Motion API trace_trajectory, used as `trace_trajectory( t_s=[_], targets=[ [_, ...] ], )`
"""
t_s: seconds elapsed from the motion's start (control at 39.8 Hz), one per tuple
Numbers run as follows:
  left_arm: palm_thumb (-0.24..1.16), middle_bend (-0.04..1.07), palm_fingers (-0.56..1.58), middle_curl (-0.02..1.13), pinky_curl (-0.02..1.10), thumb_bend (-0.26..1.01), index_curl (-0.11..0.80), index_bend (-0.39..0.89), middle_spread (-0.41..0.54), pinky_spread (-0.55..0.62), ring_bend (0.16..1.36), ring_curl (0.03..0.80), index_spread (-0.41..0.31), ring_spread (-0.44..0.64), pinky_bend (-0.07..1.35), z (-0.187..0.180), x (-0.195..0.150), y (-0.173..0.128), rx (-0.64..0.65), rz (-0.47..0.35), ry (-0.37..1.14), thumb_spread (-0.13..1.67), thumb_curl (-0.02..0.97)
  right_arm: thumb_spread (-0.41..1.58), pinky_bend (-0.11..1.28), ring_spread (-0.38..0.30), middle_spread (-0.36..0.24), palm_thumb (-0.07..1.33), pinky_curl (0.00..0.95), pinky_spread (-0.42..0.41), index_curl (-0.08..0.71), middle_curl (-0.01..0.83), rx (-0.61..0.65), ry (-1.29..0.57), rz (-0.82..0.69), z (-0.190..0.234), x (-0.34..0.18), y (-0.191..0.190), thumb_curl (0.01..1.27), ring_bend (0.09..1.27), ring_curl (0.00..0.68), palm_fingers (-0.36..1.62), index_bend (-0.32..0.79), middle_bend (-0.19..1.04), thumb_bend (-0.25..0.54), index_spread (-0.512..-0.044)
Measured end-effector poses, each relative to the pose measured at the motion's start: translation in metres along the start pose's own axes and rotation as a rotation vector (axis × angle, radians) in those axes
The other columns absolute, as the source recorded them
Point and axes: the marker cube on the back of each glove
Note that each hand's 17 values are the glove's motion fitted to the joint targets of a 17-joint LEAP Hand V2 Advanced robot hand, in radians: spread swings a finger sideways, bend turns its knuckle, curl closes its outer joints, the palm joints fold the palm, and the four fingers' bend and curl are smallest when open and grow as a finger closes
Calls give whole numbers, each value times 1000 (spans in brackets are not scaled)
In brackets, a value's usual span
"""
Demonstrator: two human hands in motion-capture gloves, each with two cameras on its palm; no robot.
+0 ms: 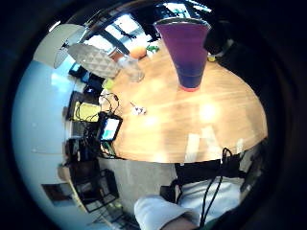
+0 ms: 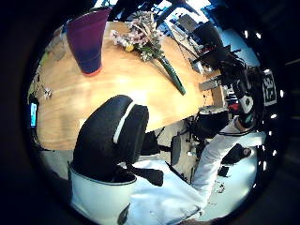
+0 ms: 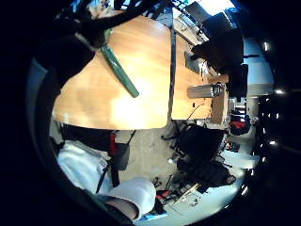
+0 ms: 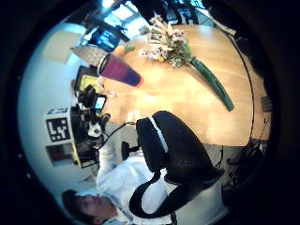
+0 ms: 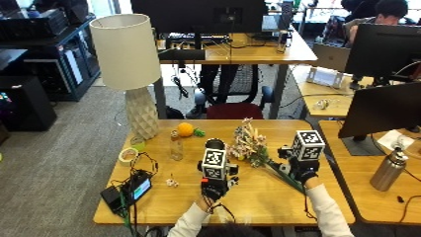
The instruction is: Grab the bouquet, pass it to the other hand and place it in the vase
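Both hands hover over the tabletop [image 5: 164,205] in the outside view, near its front edge: the left hand [image 5: 214,186] at the middle, the right hand [image 5: 301,174] toward the right edge. The bouquet [image 5: 248,145] lies flat between them, blooms toward the far edge, its green-wrapped stems running out to the right hand, which suggests that hand means to pick it up. From here I cannot tell either hand's finger state, and the vase is hidden behind the left hand.

From the left little-finger side, the purple vase [image 1: 184,50] stands upright and empty on the wood, close to that palm; a lamp base [image 1: 93,60] and a glass bottle [image 1: 130,68] sit farther toward the left edge.

From the left thumb side, the left hand's gloved fingers [image 2: 115,136] curl loosely and hold nothing, while vase and bouquet lie apart beyond them.

On the right little-finger side, the stem wrap [image 3: 118,70] lies bare on the tabletop beside a dark glove part, ungripped.

On the right thumb side, the right hand's fingers [image 4: 171,145] arch relaxed over the front edge, empty, and the bouquet's whole length shows untouched. Judging by this, the pickup has not begun.
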Motion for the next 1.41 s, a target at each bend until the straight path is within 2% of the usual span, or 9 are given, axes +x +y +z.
trace_trajectory(
  t_s=[0.03, 0.15, 0.23, 0.43, 0.63, 0.96, 1.03, 1.16, 1.41],
  targets=[
    [158, 133, 477, 24, 106, 91, 35, 125, 79, 58, 456, 89, -17, 88, 458, 0, 0, 0, 2, 1, -1, 423, 38, 430, 466, 38, 16, 264, 103, 102, -5, 87, 0, 0, 2, 0, 0, -1, 51, 476, 101, 689, 8, 308, 163, -169],
    [179, 145, 416, 90, 204, 84, 85, 137, 121, 87, 529, 181, -25, 137, 518, 3, 3, -1, 12, 15, 2, 712, 72, 735, 581, 22, 24, 311, 220, 130, 31, 155, 5, -2, 22, -7, 2, -3, 85, 607, 229, 659, 5, 308, 169, -232],
    [185, 148, 393, 110, 233, 73, 110, 144, 136, 98, 551, 205, -28, 155, 534, 1, 4, 3, 6, 18, -2, 824, 91, 850, 589, 13, 16, 334, 248, 141, 30, 206, 3, -2, 37, -8, 6, -9, 105, 627, 262, 668, 5, 381, 165, -244],
    [194, 158, 354, 148, 275, 36, 162, 145, 157, 112, 584, 235, -32, 181, 553, 2, 5, 11, 14, 33, 0, 991, 135, 1010, 631, 4, 10, 361, 295, 164, 41, 271, -14, 2, 131, -16, 22, -32, 149, 649, 305, 645, 42, 404, 123, -260],
    [204, 162, 335, 177, 300, -1, 198, 145, 165, 117, 602, 251, -34, 190, 561, -1, 9, 21, 18, 63, 14, 1061, 171, 1075, 664, 3, 5, 401, 319, 165, 56, 305, -59, -48, 252, 4, 57, -68, 187, 663, 326, 653, 53, 387, 87, -252],
    [199, 165, 315, 211, 327, -20, 237, 134, 173, 120, 617, 268, -38, 194, 568, 2, 7, 27, 8, 71, 14, 1101, 206, 1096, 651, -32, -9, 445, 336, 139, 88, 348, -170, -121, 406, 95, 112, -100, 234, 668, 350, 695, 67, 377, 18, -219],
    [198, 167, 302, 219, 332, -20, 238, 126, 178, 120, 626, 273, -37, 195, 572, 7, 8, 24, 12, 82, 31, 1105, 212, 1096, 626, -46, -17, 461, 333, 125, 94, 360, -225, -138, 408, 116, 108, -87, 243, 669, 355, 704, 68, 387, 6, -213],
    [195, 168, 292, 229, 339, -20, 240, 128, 181, 120, 635, 278, -36, 203, 579, 11, 9, 25, -6, 85, 36, 1110, 220, 1093, 597, -83, -27, 514, 332, 94, 101, 375, -360, -160, 372, 111, 71, -34, 263, 672, 363, 715, 68, 395, 3, -208],
    [191, 168, 284, 246, 348, -20, 248, 132, 184, 123, 644, 285, -35, 207, 585, 14, 4, 22, -14, 79, 26, 1114, 232, 1080, 519, -115, -35, 586, 326, 45, 137, 399, -455, -124, 385, 152, 68, -26, 292, 654, 377, 750, 98, 402, -11, -213]
  ],
)
